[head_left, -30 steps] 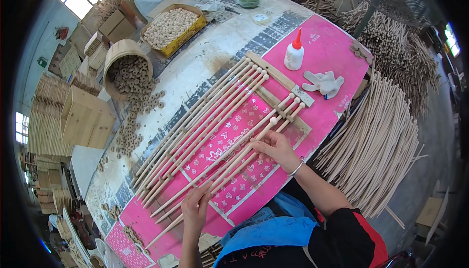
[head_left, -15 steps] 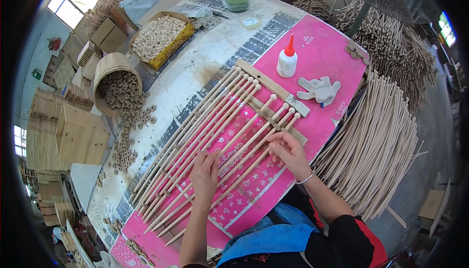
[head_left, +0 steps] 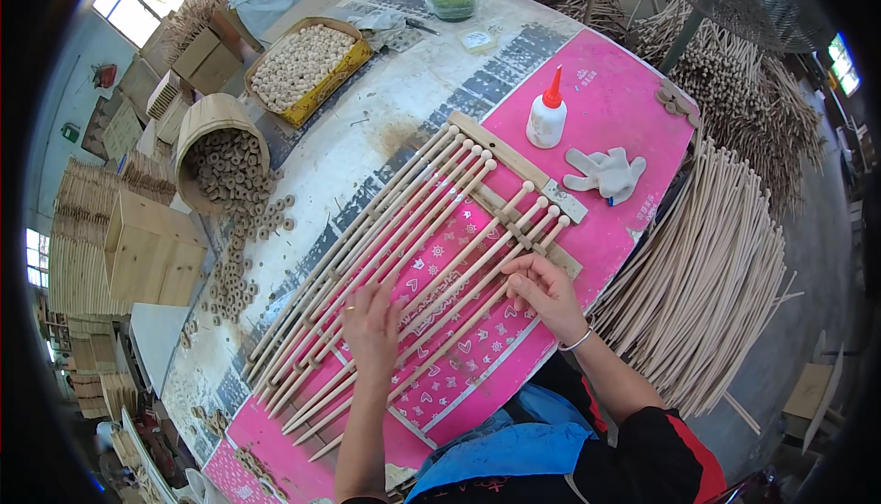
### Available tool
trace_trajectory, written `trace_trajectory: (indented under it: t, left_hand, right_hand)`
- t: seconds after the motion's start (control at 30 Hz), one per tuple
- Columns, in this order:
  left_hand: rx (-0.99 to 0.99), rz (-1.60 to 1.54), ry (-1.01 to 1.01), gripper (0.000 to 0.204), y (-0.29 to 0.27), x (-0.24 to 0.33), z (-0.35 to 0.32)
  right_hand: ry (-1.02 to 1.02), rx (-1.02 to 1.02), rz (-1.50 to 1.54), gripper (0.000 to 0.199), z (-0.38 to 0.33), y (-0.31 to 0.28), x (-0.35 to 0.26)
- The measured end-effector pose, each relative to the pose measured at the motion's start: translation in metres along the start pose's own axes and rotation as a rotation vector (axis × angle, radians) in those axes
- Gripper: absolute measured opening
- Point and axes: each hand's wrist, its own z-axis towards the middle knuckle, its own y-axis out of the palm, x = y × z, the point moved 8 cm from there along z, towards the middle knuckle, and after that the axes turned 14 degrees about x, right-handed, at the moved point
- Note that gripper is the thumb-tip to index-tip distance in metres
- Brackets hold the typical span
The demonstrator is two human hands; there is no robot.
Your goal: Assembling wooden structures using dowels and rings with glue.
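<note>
Several pale wooden rods with round ball ends lie side by side across a slatted wooden rack, their tapered tips toward the lower left. Brown wooden rings sit around some of them. Above the middle of the rods is my left hand, its fingers apart and nothing in them. My right hand is closed by the rod nearest me, just below its ball end, with thumb and fingertips on the rod; the exact grip is partly hidden by the fingers.
Beyond the rack stand a white glue bottle with a red tip and a white glove. Left lies a tipped wooden bucket spilling rings. A yellow box holds wooden balls. Bundled rods stand at right.
My left hand has let go of a rod and moved slightly left, its fingers spreading. One rod's ball end now lies closer to the nearer group. My right hand has barely moved.
</note>
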Motion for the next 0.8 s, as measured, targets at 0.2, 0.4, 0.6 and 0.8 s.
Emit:
trace_trajectory:
  t: [0.2,0.4,0.6,0.8]
  left_hand:
    - [-0.091,0.257,0.044,0.05,0.001,-0.036,-0.013]
    - [-0.022,0.245,0.124,0.053,-0.023,-0.025,-0.012]
    - [-0.08,0.167,0.199,0.053,-0.079,0.029,-0.032]
    - [-0.021,0.252,-0.015,0.055,-0.163,-0.009,-0.066]
  right_hand:
    - [0.007,-0.035,-0.025,0.02,-0.012,0.009,0.002]
    - [-0.014,-0.136,-0.084,0.029,-0.013,0.044,0.012]
    - [0.278,-0.154,0.222,0.033,-0.01,0.098,0.031]
    - [0.205,-0.058,0.212,0.03,-0.007,0.09,0.015]
